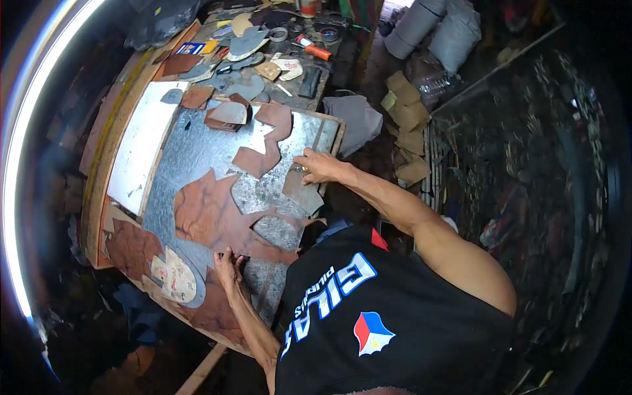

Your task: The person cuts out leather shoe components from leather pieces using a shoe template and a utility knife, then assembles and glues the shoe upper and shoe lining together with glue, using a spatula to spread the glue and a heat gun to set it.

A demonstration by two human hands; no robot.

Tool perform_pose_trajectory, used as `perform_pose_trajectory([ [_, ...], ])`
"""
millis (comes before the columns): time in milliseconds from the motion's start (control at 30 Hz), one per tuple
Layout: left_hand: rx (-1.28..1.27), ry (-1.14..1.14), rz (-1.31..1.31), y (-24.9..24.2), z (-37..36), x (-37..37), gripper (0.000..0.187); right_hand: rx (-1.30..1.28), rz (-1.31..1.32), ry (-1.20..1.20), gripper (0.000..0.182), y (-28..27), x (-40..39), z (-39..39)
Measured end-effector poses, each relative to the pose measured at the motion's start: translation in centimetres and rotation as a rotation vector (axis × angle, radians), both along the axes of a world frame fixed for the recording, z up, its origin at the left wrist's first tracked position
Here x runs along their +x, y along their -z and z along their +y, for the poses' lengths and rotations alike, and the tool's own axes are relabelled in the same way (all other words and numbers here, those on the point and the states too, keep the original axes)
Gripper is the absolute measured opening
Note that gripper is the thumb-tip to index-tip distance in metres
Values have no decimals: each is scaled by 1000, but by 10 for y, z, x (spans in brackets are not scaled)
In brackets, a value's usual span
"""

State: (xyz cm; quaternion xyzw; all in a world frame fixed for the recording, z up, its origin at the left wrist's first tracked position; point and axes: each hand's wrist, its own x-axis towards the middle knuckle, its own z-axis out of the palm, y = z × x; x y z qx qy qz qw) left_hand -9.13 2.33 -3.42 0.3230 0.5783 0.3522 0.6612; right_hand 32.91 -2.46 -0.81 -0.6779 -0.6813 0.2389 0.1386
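Note:
A large brown marbled leather sheet (204,210) with cut-out edges lies on the metal-topped work table. My left hand (229,268) rests at its lower edge, fingertips on the leather and thumb apart. Farther right, my right hand (317,166) is over a grey-brown flat piece (303,189) near the table's right edge. Its fingers are curled, with something small and yellowish by them that I cannot make out. Beside it lies a brown leather offcut (257,161) with a curved outline.
A stack of cut pieces (227,115) sits farther up the table. Beyond are grey shaped pieces (247,43), a tape roll (278,34) and an orange-handled tool (318,52). A pale template (174,276) lies at lower left. Brown pieces (409,118) hang or lie at right.

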Motion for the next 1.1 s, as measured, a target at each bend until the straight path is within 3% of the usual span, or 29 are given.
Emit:
perform_pose_trajectory([
  [133,-10,6,186,0,-30,-11,35,5,32,22,70,-1,6,7],
  [167,60,-42,174,9,-42,-13,34,-26,-11,22,69,-2,8,9],
  [233,212,184,338,24,-45,-26,28,-36,-66,0,67,1,9,7],
  [267,151,125,269,5,-48,-9,26,-12,-65,-30,67,1,10,9],
  [300,268,114,271,22,-54,-12,26,-137,-72,7,68,2,11,15],
  [367,215,41,369,-10,-65,5,38,-9,-62,-40,65,-7,10,16],
  [400,113,18,394,-11,-63,8,53,-3,-111,-88,62,-6,10,19],
  [500,52,15,562,-9,-70,14,56,-15,-133,-176,62,-6,6,24],
  [567,293,-21,773,-1,-80,13,58,-85,-126,-103,63,-23,-2,19],
  [700,155,-7,751,-13,-77,17,61,-48,-200,-172,65,-14,7,21],
  [1100,144,15,717,-10,-82,12,66,-104,-142,-93,64,-32,-6,21],
])
